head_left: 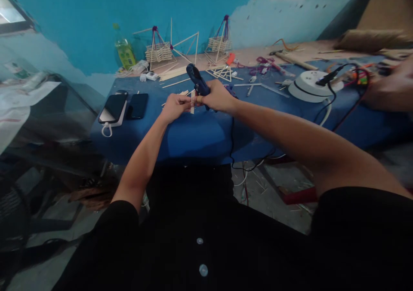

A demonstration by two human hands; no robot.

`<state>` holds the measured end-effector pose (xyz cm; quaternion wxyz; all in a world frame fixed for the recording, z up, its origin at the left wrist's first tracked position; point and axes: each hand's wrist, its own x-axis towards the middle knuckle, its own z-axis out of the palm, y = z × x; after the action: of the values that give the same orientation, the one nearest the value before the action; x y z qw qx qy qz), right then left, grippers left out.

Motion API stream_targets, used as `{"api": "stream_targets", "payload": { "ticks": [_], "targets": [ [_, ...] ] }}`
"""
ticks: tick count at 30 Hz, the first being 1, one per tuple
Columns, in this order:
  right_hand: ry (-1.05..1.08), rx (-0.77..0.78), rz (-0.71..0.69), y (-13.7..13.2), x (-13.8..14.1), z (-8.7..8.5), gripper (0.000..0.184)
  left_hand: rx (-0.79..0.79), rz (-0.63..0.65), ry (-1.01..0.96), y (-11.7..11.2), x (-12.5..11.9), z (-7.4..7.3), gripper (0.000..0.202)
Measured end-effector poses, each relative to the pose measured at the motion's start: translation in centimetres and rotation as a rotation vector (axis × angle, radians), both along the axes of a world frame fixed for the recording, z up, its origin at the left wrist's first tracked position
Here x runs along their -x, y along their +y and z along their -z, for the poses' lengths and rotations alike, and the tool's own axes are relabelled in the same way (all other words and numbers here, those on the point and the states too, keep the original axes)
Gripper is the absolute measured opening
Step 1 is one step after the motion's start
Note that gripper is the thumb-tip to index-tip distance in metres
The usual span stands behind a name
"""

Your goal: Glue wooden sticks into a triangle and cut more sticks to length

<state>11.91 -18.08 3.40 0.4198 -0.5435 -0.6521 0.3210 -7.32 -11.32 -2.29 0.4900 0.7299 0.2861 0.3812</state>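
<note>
My right hand (219, 96) is wrapped round a dark blue glue gun (198, 80), which has a black cord hanging from the table edge. My left hand (175, 107) pinches light wooden sticks (192, 109) just above the table. The fingertips of both hands come close together at these sticks, and the gun's tip is hidden by my fingers. A few more pale sticks (183, 93) lie behind my left hand. Farther back stand stick frames with a stacked wooden body (158, 53) and purple string, and a similar one (219, 44) by the wall.
Two phones, one black (138, 106) and one on a white power bank (112, 108), lie at the left. A green-labelled bottle (125, 52) stands behind. At right are a round white power strip (308, 87), a hammer (295, 61) and a co-worker's blurred hand (392, 89).
</note>
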Motion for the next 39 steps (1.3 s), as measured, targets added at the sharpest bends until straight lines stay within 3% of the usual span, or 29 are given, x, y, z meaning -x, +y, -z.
{"api": "stream_targets", "payload": {
  "ticks": [10,25,31,34,39],
  "targets": [
    [-0.113,-0.017,0.048,-0.8,0.3,-0.8,0.016,0.01,-0.022,-0.036,0.3,-0.1,0.6,0.007],
    [-0.027,0.004,0.004,-0.5,-0.4,0.2,0.013,0.125,-0.029,0.019,-0.1,-0.1,-0.7,0.008],
    [0.042,0.019,0.053,0.3,-0.5,0.5,0.021,0.026,-0.037,0.04,-0.4,-0.5,-0.6,0.008],
    [0.15,-0.036,0.122,0.2,-0.5,-0.3,0.028,-0.031,-0.15,0.075,0.2,0.1,-1.5,0.01],
    [0.322,-0.139,0.18,-2.8,-1.2,-2.1,0.024,-0.344,-0.385,0.421,2.0,1.3,-3.9,0.009]
  ]
}}
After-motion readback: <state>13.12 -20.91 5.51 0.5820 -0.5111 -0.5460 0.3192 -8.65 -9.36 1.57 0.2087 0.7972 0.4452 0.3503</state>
